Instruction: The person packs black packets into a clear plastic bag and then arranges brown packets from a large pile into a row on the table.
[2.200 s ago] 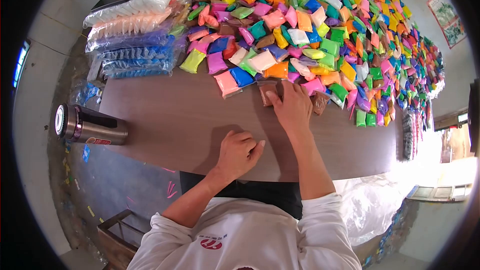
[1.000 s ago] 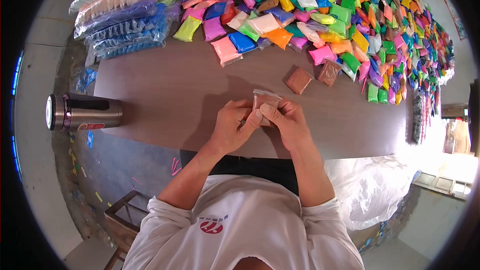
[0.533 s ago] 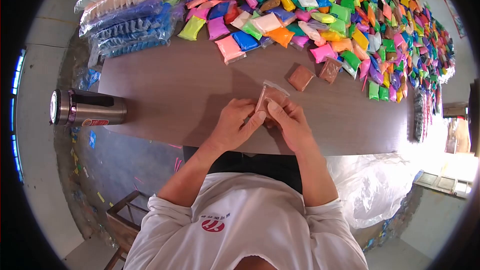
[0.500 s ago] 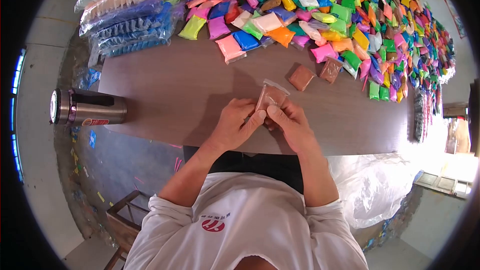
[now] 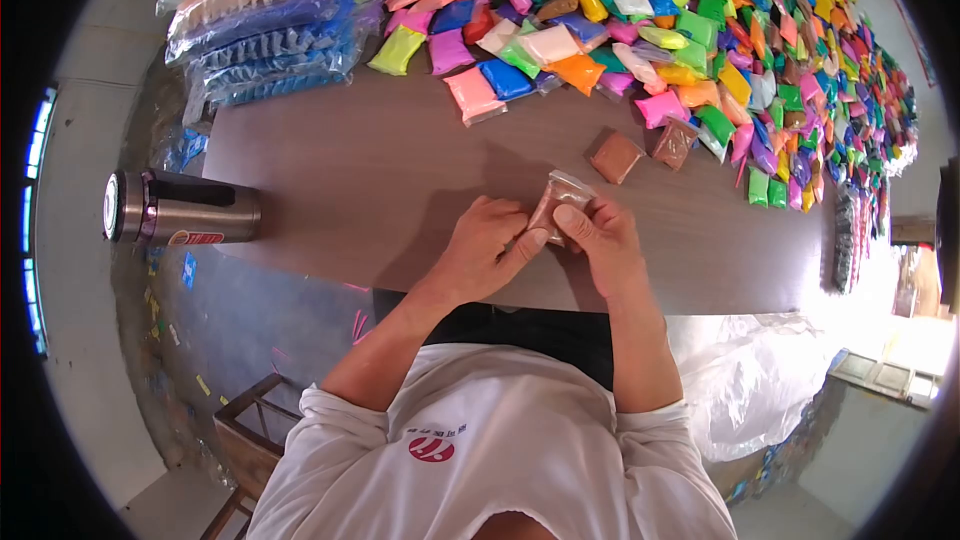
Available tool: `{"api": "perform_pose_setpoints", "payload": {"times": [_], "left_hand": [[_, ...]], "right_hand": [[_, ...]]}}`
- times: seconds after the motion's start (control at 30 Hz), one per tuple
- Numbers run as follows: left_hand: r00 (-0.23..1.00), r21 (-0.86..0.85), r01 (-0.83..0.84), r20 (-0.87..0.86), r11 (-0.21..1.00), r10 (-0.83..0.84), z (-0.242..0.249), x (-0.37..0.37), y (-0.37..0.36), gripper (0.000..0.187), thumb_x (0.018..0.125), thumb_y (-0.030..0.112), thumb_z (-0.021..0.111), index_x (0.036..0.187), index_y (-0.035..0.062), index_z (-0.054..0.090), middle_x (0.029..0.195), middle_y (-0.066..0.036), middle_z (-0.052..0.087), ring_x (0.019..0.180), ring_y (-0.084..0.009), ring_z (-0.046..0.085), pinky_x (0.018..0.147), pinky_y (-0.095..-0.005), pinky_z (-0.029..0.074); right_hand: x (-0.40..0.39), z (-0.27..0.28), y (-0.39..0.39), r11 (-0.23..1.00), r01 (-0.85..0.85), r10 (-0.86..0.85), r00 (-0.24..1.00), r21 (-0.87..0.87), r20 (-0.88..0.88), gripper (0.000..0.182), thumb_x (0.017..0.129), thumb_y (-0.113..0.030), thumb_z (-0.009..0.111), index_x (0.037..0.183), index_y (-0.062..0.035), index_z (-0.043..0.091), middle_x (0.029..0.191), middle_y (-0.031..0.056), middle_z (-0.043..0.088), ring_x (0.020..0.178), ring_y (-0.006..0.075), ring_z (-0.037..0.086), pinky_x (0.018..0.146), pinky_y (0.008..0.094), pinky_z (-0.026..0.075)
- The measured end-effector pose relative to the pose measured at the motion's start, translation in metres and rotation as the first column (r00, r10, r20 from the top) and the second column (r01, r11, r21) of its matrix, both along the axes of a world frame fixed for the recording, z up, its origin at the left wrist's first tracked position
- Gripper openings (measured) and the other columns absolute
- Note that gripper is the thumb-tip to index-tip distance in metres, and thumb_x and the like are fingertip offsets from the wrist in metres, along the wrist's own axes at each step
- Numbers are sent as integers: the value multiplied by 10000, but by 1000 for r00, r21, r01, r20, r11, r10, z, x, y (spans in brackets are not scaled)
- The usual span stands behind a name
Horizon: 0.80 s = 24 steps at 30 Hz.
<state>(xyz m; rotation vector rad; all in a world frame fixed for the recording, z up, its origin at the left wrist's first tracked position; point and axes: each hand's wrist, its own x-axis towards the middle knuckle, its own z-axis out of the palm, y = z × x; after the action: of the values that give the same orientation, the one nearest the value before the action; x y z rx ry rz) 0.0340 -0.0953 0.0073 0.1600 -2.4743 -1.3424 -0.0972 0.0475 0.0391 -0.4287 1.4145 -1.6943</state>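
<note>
Between my two hands, above the near part of the table, is a small clear plastic packet of brown clay [image 5: 556, 202], tilted, with its clear end strip pointing away from me. My right hand [image 5: 603, 240] grips its right side, thumb laid across the front. At its lower left edge my left hand [image 5: 492, 248] pinches it with thumb and curled fingers; the fingertips behind are hidden. Farther back on the table lie a brown clay block [image 5: 616, 157] and a brown clay packet in clear film [image 5: 676, 144], side by side.
A heap of colourful clay packets [image 5: 640, 35] covers the table's [image 5: 330, 160] back and right. Stacked clear bags of packets [image 5: 265, 40] stand at the back left. A steel thermos [image 5: 190, 208] lies at the left edge. A wooden stool [image 5: 250, 430] stands below left.
Both hands have shifted slightly right with the packet, which is now turned more on its side. The view has moved a little as well.
</note>
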Motion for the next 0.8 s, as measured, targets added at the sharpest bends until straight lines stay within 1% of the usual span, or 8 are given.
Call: {"api": "perform_pose_setpoints", "payload": {"times": [0.03,0.13,0.33,0.43,0.53,0.63,0.73,0.8], "left_hand": [[1000,13,-4,-25,1000,5,0,0,1,363,1019,356,545,851,61,672,796,-95,632,793,-297,589,770,-395,427],[997,32,-16,-77,999,19,2,0,1,370,1022,366,542,846,69,675,776,-91,626,781,-291,588,770,-395,427],[996,40,-15,-92,999,19,3,0,1,384,1025,383,531,852,73,678,777,-92,613,759,-296,569,762,-392,421],[997,67,-22,-75,997,27,6,0,1,383,1025,381,530,855,71,678,776,-90,605,750,-296,555,753,-391,414],[996,68,-27,-87,997,33,7,-1,2,372,1021,375,536,863,68,676,775,-89,601,751,-295,551,749,-390,410],[998,25,-12,-65,1000,13,4,0,1,352,1017,361,540,885,64,674,785,-92,603,774,-295,565,756,-396,412],[998,-21,-7,-67,1000,5,3,0,1,331,1014,341,540,905,57,671,802,-99,608,799,-296,583,764,-408,416],[996,-24,-14,-83,1000,11,4,0,3,332,1014,338,542,901,53,667,799,-97,608,798,-296,584,762,-408,416]], "right_hand": [[0,2,-5,999,32,-32,999,-33,-2,199,938,-179,737,1014,-1,693,818,9,658,686,56,540,584,227,423],[-5,-8,-9,993,-69,63,995,-94,-72,175,938,-147,730,1017,5,692,823,16,666,674,63,545,569,231,414],[7,-25,-16,974,50,-47,999,-223,19,156,938,-117,712,1019,15,688,825,41,678,675,87,573,560,237,418],[1,-17,-15,963,-7,28,997,-270,74,175,929,-135,722,1012,15,687,824,39,677,673,85,572,555,242,418],[0,-3,-18,980,-25,51,991,-199,127,181,923,-152,727,991,11,683,801,37,669,656,84,563,547,241,407],[-2,-18,-19,988,-33,46,995,-153,84,163,931,-143,707,978,11,679,771,40,655,629,82,548,539,235,394],[2,-26,-17,984,18,-20,1000,-176,-13,140,940,-127,676,979,7,682,751,39,644,603,79,530,529,232,381],[2,-25,-16,980,-1,0,1000,-197,-5,130,942,-119,658,983,1,687,756,38,649,601,84,541,529,237,395]]}}
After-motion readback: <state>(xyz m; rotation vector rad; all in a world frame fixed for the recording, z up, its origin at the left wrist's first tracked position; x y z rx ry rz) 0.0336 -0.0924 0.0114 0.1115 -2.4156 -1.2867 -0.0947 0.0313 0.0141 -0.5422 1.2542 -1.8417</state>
